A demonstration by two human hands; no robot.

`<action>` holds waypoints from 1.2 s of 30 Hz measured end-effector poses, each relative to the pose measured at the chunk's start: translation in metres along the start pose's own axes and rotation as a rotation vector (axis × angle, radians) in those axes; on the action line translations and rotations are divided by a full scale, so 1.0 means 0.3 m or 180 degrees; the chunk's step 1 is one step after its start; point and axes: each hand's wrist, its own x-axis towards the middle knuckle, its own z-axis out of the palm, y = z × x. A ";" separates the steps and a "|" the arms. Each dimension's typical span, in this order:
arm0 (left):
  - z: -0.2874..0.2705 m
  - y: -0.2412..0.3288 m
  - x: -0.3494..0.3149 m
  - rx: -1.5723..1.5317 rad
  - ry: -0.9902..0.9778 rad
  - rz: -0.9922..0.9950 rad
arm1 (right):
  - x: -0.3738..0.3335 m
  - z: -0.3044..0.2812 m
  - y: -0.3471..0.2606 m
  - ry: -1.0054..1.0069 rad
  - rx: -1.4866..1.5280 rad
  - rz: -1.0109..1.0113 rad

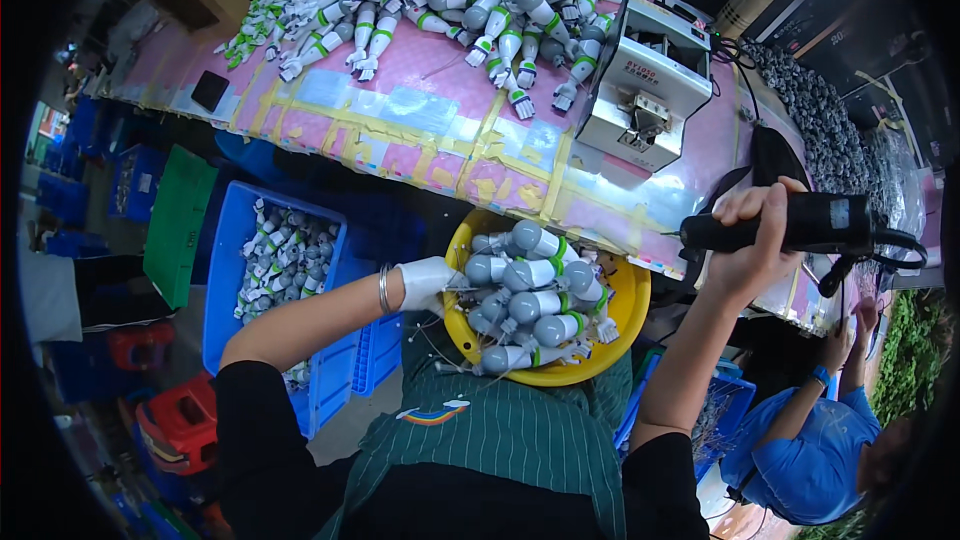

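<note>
My left hand (pixel 428 283), in a white glove, is at the left rim of a yellow basin (pixel 632 325). Its fingers close by the grey end of a toy part, and what they grip is hard to see. White, grey and green toy arms (pixel 535 307) fill the basin, which rests at my lap against the table edge. My right hand (pixel 752 240) is bare and wraps round a black corded electric screwdriver (pixel 825 223), raised over the table's right edge. The tool lies level, with its thin tip toward the left.
More toy arms (pixel 500 15) are heaped on the pink, taped table (pixel 420 130), beside a grey metal machine (pixel 650 85). A blue crate (pixel 222 270) of toy parts stands at left, near a red stool (pixel 178 422). Another person (pixel 810 450) in blue works at right.
</note>
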 end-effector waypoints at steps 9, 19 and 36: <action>-0.025 -0.114 -0.187 -0.0282 -0.0022 0.0410 | -0.023 0.002 -0.046 -0.0194 0.0193 -0.0034; -0.070 -0.403 -0.502 -0.1564 0.0952 0.0926 | -0.036 -0.010 -0.023 -0.0406 0.0404 -0.0011; -0.494 -0.836 -0.809 -0.1934 0.5503 0.2930 | 0.014 0.146 0.103 -0.0813 0.0509 0.0443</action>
